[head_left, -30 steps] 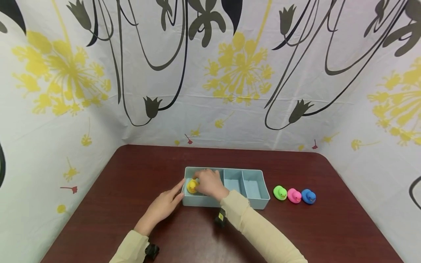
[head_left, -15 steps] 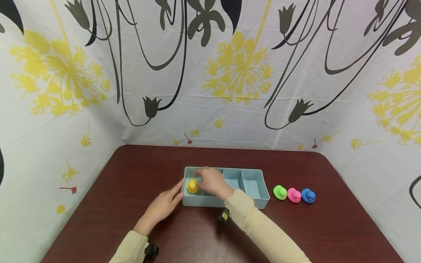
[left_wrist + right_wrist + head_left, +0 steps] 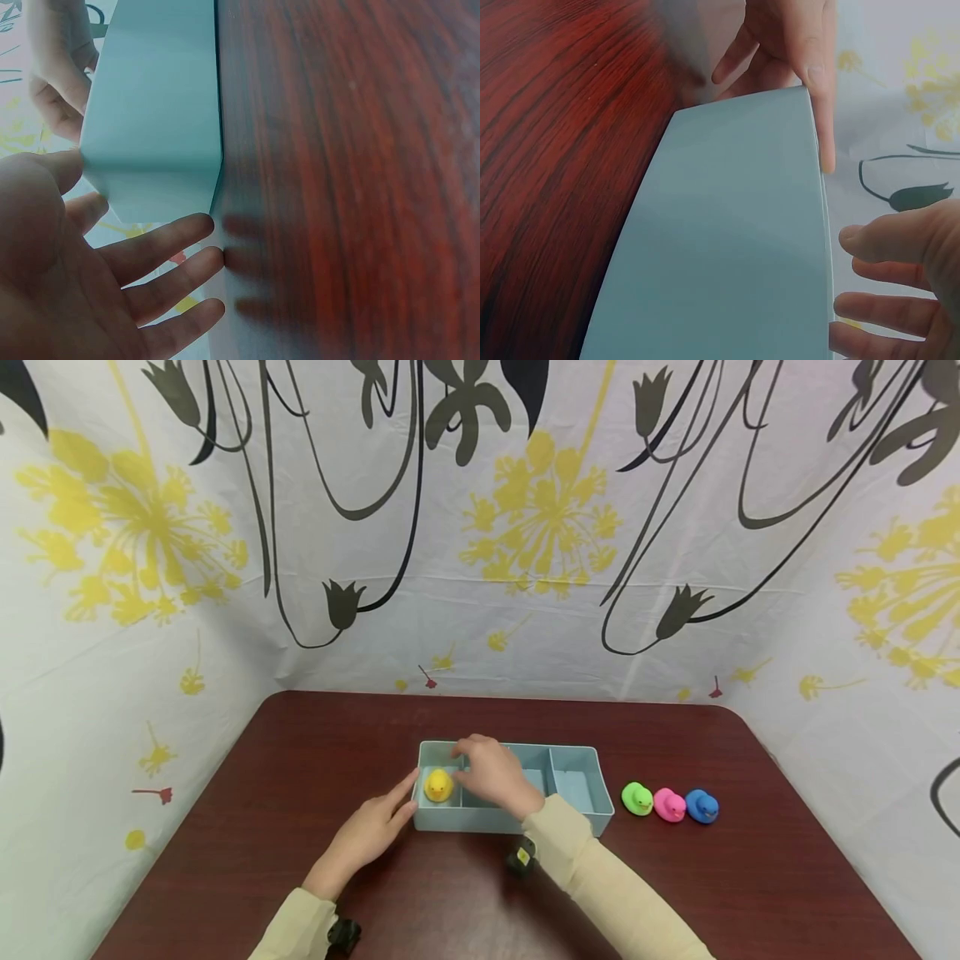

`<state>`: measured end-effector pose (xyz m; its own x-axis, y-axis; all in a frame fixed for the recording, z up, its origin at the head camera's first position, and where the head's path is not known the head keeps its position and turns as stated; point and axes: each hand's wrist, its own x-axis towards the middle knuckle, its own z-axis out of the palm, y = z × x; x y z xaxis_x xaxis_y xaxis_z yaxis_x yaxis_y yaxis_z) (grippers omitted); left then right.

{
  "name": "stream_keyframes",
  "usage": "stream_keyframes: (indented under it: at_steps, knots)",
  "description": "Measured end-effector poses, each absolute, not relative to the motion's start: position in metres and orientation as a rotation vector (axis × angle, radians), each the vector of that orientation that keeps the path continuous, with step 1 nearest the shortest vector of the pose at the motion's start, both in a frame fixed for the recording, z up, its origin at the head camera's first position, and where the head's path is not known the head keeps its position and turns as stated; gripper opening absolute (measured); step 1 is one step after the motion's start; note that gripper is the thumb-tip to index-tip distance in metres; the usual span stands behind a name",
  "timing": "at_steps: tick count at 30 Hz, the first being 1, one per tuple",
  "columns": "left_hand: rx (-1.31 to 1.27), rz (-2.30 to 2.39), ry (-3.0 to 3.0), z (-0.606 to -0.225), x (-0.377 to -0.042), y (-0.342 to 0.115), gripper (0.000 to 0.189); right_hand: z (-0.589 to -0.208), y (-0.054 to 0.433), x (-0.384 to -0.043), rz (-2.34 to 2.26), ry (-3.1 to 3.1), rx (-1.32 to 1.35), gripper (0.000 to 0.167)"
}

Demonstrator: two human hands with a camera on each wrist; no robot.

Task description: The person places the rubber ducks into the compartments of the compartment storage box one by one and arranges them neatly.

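A yellow rubber duck (image 3: pixel 438 786) sits upright in the leftmost compartment of a pale blue divided box (image 3: pixel 480 819). Over the box, just right of the duck, hovers my right hand (image 3: pixel 497 774), its fingers spread and holding nothing. In the right wrist view its thumb (image 3: pixel 900 240) and fingers stand apart beside the rim. My left hand (image 3: pixel 369 833) touches the box's left end. Thumb and index finger meet the box corner in the left wrist view, while the other fingers (image 3: pixel 161 244) extend loosely. Both wrist views show the box's outer wall (image 3: pixel 154 90); the duck is hidden there.
To the right of the box, green (image 3: pixel 637 798), pink (image 3: pixel 669 806) and blue (image 3: pixel 702 807) rubber ducks stand in a row on the dark red wooden table (image 3: pixel 720 893). A flower-patterned white cloth (image 3: pixel 480 552) hangs behind and at both sides.
My right hand has let go of the yellow duck and drawn up and to the right, its fingers parting. The duck stays in its compartment. My left hand keeps its place at the box.
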<state>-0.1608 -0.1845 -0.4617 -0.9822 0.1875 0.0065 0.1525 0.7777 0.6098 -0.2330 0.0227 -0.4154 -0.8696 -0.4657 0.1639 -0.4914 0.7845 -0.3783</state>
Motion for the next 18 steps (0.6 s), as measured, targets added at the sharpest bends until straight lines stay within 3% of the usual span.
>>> stream_keyframes:
  at_steps: [18]
  knots:
    - [0.263, 0.996, 2.909, -0.463, -0.162, -0.186, 0.055, -0.414, 0.045, -0.235, 0.710, -2.896, 0.717, 0.025]
